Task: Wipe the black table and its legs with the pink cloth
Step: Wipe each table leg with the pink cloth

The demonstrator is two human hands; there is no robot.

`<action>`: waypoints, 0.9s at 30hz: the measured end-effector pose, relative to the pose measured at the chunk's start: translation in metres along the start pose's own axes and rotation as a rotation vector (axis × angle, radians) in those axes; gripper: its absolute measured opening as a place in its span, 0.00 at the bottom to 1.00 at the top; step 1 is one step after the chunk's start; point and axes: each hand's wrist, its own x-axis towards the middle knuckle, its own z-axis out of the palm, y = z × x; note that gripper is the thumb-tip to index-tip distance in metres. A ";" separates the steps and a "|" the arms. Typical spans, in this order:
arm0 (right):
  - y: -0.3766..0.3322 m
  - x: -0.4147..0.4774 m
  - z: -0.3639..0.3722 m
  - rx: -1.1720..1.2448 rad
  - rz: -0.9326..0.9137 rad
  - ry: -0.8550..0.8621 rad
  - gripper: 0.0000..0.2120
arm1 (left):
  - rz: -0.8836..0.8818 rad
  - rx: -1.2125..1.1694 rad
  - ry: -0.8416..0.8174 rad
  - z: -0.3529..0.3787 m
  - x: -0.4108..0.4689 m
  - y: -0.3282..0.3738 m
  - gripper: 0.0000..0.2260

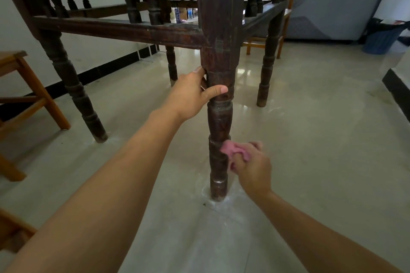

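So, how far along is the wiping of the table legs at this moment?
Done: nothing shows clearly as finished. In hand: the right hand presses the pink cloth on the lower part of the near leg, while the left hand grips it higher up. Remaining: its foot, with pale marks below the cloth, and probably the other legs, like the far leg.

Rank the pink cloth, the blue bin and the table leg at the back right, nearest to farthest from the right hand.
1. pink cloth: bunched in the right hand itself, pressed against the front leg.
2. back right table leg: farther back, slightly to the right.
3. blue bin: far back on the right edge of the view.
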 end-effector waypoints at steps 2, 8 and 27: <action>0.005 0.001 -0.013 -0.143 0.091 0.100 0.06 | -0.006 0.007 0.011 0.000 -0.001 0.000 0.26; -0.042 -0.006 0.023 -0.333 -0.644 0.057 0.06 | 0.016 0.189 0.128 0.015 -0.009 -0.004 0.25; -0.001 0.030 -0.021 -0.196 0.004 0.100 0.14 | 0.183 0.499 0.548 0.012 -0.006 -0.002 0.48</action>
